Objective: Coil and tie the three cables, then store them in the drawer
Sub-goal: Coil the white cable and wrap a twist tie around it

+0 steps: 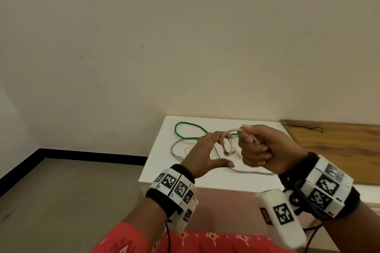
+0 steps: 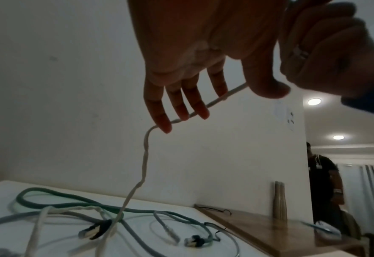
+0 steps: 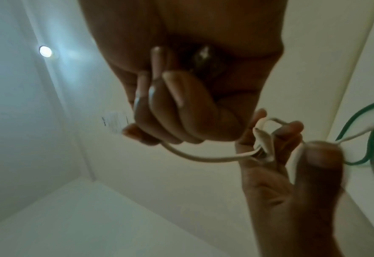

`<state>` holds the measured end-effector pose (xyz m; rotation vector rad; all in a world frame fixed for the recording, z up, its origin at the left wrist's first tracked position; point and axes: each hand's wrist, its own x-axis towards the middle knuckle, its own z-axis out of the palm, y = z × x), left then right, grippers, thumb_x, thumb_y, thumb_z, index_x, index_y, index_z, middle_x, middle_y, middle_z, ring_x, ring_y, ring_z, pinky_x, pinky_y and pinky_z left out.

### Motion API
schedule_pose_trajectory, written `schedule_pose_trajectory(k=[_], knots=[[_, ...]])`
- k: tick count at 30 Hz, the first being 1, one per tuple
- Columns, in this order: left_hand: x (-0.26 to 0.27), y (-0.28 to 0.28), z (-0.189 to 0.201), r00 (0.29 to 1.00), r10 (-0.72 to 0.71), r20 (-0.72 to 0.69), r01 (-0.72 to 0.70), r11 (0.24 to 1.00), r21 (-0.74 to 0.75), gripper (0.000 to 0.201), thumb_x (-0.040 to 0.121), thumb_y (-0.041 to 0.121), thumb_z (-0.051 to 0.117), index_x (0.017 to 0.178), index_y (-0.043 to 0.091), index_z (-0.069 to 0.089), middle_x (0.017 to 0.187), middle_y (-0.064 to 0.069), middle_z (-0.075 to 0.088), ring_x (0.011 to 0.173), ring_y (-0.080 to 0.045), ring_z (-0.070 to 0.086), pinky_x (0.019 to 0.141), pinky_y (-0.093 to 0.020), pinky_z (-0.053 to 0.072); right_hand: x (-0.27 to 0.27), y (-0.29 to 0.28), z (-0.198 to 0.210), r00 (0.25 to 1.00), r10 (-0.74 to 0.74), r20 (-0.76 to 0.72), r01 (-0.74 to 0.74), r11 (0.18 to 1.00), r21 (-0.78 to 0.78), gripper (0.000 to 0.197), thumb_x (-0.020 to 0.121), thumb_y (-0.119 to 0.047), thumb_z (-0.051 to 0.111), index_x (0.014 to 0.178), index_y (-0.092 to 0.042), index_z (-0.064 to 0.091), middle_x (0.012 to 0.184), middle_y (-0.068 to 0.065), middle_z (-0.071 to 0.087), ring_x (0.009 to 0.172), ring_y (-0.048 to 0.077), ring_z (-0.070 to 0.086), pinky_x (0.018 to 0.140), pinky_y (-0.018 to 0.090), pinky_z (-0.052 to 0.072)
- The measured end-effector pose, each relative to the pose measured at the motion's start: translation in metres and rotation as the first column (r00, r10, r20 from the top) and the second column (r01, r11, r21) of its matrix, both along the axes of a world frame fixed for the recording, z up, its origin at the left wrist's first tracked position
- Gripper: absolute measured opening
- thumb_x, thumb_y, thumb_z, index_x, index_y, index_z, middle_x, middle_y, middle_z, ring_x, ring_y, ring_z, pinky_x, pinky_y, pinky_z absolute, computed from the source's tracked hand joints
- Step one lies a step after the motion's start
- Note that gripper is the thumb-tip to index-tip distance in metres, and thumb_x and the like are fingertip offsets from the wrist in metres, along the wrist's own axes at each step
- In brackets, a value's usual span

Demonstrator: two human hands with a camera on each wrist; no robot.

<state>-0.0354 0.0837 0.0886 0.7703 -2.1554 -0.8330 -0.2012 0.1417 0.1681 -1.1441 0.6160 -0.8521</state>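
Observation:
A thin white cable (image 1: 226, 144) is looped round the straight fingers of my left hand (image 1: 207, 148), thumb spread apart. My right hand (image 1: 259, 148) grips the cable's end in a fist just to the right, above the white table (image 1: 164, 170). In the left wrist view the white cable (image 2: 145, 156) hangs from the fingers (image 2: 181, 97) down to the table. The right wrist view shows the white cable (image 3: 203, 159) running from my right hand (image 3: 181, 104) to my left hand (image 3: 280, 173). A green cable (image 1: 186, 123) and a grey cable (image 1: 174, 146) lie loose on the table. No drawer is in view.
A wooden surface (image 1: 339, 150) adjoins the table on the right, with a thin dark wire on it. The wall stands right behind the table. Grey floor lies to the left. A person (image 2: 322, 182) stands in the background at the right.

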Motion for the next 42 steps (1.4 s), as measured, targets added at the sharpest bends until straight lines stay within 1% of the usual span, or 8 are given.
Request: schedule_pose_trajectory(k=[8,13,17,22,26,32,36,42], knots=[[-0.012,-0.002,-0.013,0.972,0.126,-0.197,-0.113,0.991,0.073,0.026,0.084,0.043,0.038,0.061,0.035,0.049,0.067,0.008,0.049,0.064,-0.003,0.05,0.065,-0.026,0.041,-0.005,-0.009,-0.002,0.847,-0.347,0.403,0.366,0.93,0.032,0.022,0.081,-0.025,0.047,0.067,-0.018,0.062,0.044,-0.009,0.044,0.041,0.005,0.041,0.047,0.019,0.046],[-0.01,-0.001,-0.016,0.98,0.12,-0.162,-0.092,0.982,0.168,0.026,0.086,0.034,0.036,0.07,0.027,0.055,0.055,0.006,0.037,0.047,-0.003,0.036,0.053,-0.02,0.033,-0.002,-0.012,-0.022,0.673,-0.504,0.542,0.52,0.843,0.138,0.015,0.061,-0.024,0.064,0.07,-0.016,0.073,0.051,-0.009,0.054,0.043,0.004,0.049,0.052,0.018,0.051],[-0.021,0.012,-0.014,0.992,0.113,-0.057,-0.107,0.989,0.098,0.03,0.089,0.032,0.038,0.086,0.015,0.062,0.047,0.01,0.041,0.049,-0.002,0.042,0.055,-0.017,0.031,0.01,-0.014,-0.032,0.695,-0.458,0.555,0.529,0.848,0.038,0.021,0.068,-0.019,0.061,0.088,-0.017,0.067,0.06,-0.005,0.06,0.05,0.006,0.054,0.052,0.017,0.05],[-0.025,0.016,-0.012,0.986,0.077,0.149,-0.079,0.997,0.008,0.03,0.09,0.033,0.046,0.091,0.01,0.065,0.055,0.0,0.045,0.051,-0.01,0.041,0.052,-0.017,0.028,0.011,-0.022,-0.055,0.795,-0.589,0.143,0.577,0.662,-0.479,0.005,0.084,-0.01,0.059,0.085,-0.012,0.054,0.061,-0.003,0.066,0.058,0.006,0.055,0.058,0.015,0.044],[-0.012,0.013,-0.016,0.961,0.052,0.273,-0.061,0.998,0.025,0.027,0.089,0.027,0.054,0.086,0.004,0.067,0.076,-0.021,0.064,0.062,-0.015,0.047,0.057,-0.018,0.031,-0.001,-0.024,-0.08,0.562,-0.778,-0.281,0.323,0.519,-0.791,0.033,0.089,0.001,0.044,0.074,-0.028,0.045,0.066,-0.004,0.059,0.062,0.002,0.053,0.06,0.01,0.038],[0.004,0.01,-0.019,0.968,0.094,0.233,-0.069,0.992,-0.11,0.043,0.082,0.044,0.042,0.084,0.01,0.068,0.072,-0.013,0.066,0.058,-0.012,0.044,0.057,-0.025,0.031,-0.009,-0.016,-0.093,0.363,-0.627,-0.69,0.049,0.752,-0.657,0.021,0.092,-0.001,0.034,0.079,-0.015,0.043,0.067,-0.005,0.044,0.065,0.015,0.041,0.07,0.034,0.043],[0.01,0.003,-0.019,0.981,0.143,0.129,-0.12,0.978,-0.17,0.053,0.077,0.057,0.035,0.078,0.016,0.068,0.064,-0.009,0.064,0.056,-0.013,0.047,0.058,-0.03,0.038,0.0,-0.003,-0.088,0.437,-0.482,-0.76,-0.035,0.835,-0.549,0.029,0.097,-0.03,0.031,0.08,-0.013,0.048,0.062,-0.008,0.045,0.061,0.011,0.045,0.065,0.026,0.039],[0.015,0.001,-0.006,0.988,0.142,-0.056,-0.144,0.989,-0.039,0.033,0.076,0.042,0.061,0.066,0.011,0.066,0.055,-0.001,0.055,0.053,-0.008,0.045,0.054,-0.021,0.035,0.01,0.005,-0.078,0.745,-0.4,-0.534,0.248,0.909,-0.335,0.04,0.098,-0.023,0.035,0.059,-0.015,0.041,0.05,-0.003,0.033,0.043,0.006,0.029,0.048,0.02,0.024]])
